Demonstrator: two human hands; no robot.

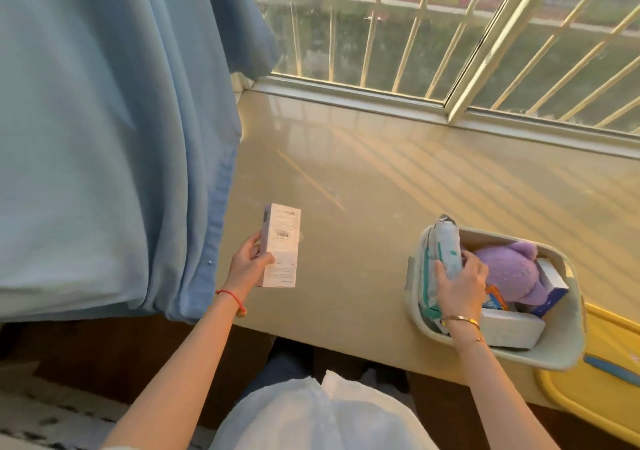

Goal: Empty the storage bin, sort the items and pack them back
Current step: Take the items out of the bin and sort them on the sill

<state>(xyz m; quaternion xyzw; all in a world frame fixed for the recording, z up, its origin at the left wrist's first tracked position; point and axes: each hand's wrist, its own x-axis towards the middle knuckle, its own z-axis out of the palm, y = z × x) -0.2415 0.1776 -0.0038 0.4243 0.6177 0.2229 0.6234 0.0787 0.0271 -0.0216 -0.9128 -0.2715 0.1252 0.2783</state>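
A pale grey storage bin (568, 342) sits on the window ledge (363, 207) at the right. Inside it are a purple plush toy (509, 269), a white and blue box (554, 287), a flat white box (509, 328) and soft white-green packs (427, 276). My right hand (462, 285) reaches into the bin and grips one upright white-green pack (448, 242) that sticks up above the rim. My left hand (247, 266) holds a tall pale pink box (282, 245) with a barcode label, above the left part of the ledge.
A blue curtain (114, 138) hangs at the left, down to the ledge's edge. A barred window (433, 27) runs along the back. A yellow tray with a blue strip (602, 373) lies to the right of the bin. My legs and white top show below.
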